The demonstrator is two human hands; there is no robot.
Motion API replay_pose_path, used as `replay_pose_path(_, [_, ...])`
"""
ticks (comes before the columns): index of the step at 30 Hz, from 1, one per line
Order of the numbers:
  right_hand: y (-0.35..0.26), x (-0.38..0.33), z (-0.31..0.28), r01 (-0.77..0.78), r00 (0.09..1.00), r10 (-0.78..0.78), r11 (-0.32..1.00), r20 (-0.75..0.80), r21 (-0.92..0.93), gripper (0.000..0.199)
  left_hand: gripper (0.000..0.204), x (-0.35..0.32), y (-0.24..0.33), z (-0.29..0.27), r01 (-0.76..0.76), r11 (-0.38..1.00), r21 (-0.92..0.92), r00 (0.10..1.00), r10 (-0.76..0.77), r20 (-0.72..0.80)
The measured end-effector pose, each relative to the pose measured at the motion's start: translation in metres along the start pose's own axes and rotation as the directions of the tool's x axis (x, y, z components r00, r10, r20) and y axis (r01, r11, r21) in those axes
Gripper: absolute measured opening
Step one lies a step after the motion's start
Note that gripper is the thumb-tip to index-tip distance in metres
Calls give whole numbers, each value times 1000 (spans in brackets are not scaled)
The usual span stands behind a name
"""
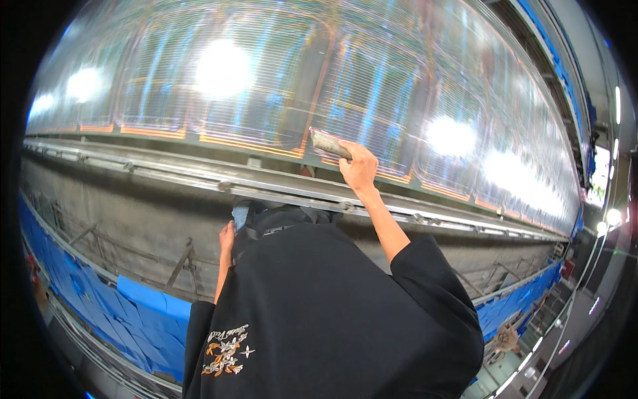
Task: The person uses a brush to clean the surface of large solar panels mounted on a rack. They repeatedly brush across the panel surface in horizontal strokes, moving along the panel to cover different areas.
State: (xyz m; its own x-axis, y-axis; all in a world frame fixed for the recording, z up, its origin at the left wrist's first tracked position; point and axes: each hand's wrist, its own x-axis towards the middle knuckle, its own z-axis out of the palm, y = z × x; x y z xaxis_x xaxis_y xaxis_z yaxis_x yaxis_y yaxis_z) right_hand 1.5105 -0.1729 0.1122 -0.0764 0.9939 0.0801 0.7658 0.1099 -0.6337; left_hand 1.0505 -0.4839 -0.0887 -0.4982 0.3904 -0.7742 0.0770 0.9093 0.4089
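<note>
My right hand (359, 165) reaches forward over the near edge of a long, glossy table surface (292, 100). Its fingers are closed on a flat, worn grey block (330, 143), which lies against or just above the shiny sheet; I cannot tell which. Fine parallel lines and orange, blue and green patterns cover the sheet, with an orange border (252, 145) along the near side. My left hand (228, 237) hangs low by my left hip, beside a patch of light blue cloth (240, 214). Its fingers are too small and partly hidden to read.
A metal rail (286, 188) runs along the table's near edge, right in front of my body. Behind me are metal frames (183, 263) and a long row of blue sheets (149, 306). Another person's head (506, 338) shows at the lower right. Lamps glare off the table.
</note>
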Motion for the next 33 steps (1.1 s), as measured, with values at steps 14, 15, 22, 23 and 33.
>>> replay_pose_path(14, [-220,184,241,147,988,-151,985,-27,-94,42,64,106,2,-262,360,831,-424,930,-352,100])
replay_pose_path(15, [-213,167,253,140,988,-145,985,-50,-103,42,64,112,0,-278,359,832,-423,931,-352,98])
replay_pose_path(22, [-240,38,271,219,976,-214,967,48,-127,55,60,148,7,-315,396,825,-404,916,-383,117])
replay_pose_path(23, [-239,43,264,211,977,-207,973,46,-96,52,59,152,12,-312,399,835,-379,916,-377,133])
replay_pose_path(33, [-222,200,258,66,988,-81,992,-133,-112,39,59,157,87,-268,210,957,-201,958,-160,238])
